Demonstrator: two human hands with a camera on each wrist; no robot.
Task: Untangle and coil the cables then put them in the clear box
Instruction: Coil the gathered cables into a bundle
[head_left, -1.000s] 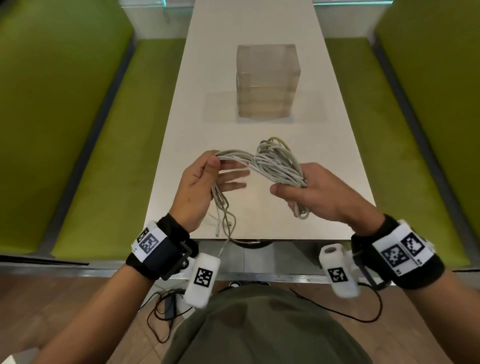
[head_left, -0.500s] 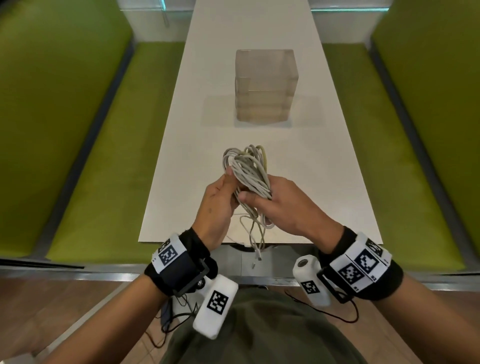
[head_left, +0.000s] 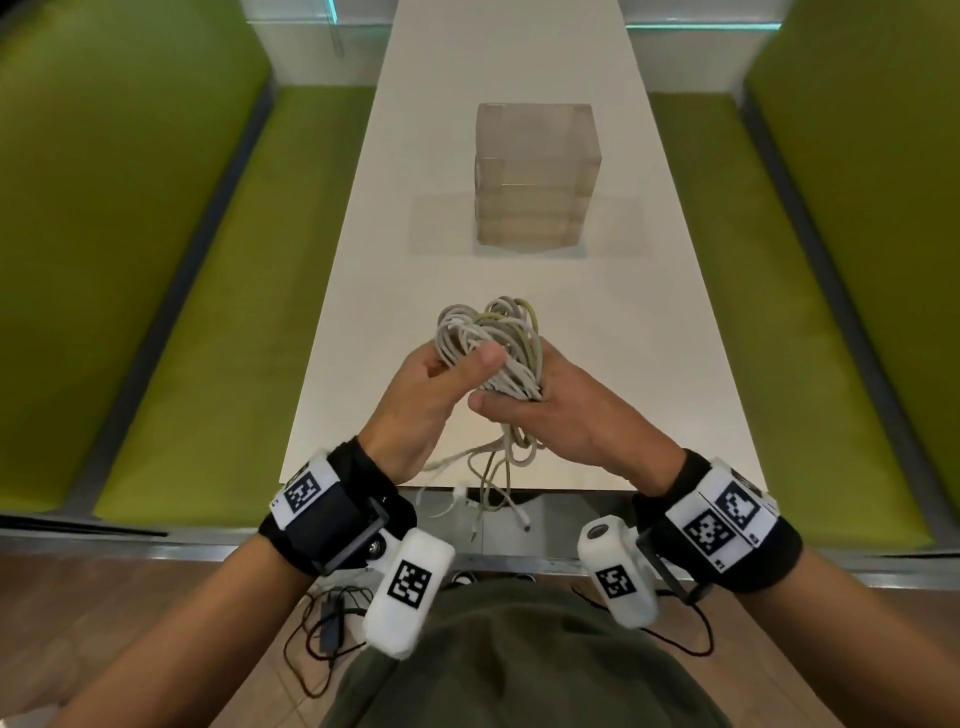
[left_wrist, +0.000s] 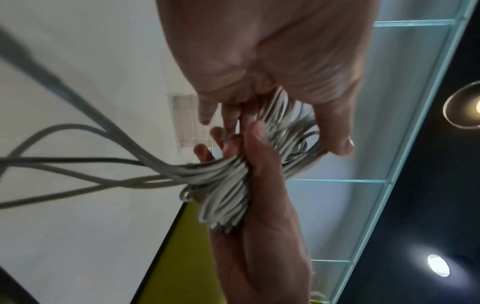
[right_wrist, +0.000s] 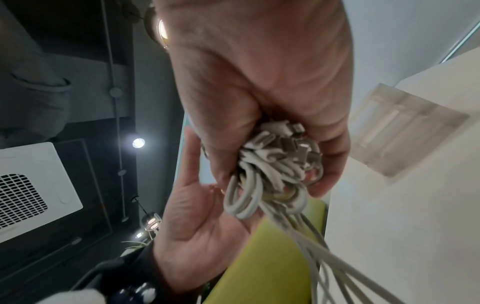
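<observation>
1. Standing mid-table (head_left: 675, 332), the box (head_left: 537, 176) looks hazy; I cannot tell what it contains.
2. The cables (head_left: 493, 343) are bunched nearer the person than the box, above the table's near end; loose ends dangle past that edge.
3. The right hand (head_left: 566, 415) clenches the bundle; the left hand (head_left: 431, 395) pinches its loops, thumb on top.
4. A second ago the hands were spread apart with cable stretched between them; now they meet on one bundle.
</observation>
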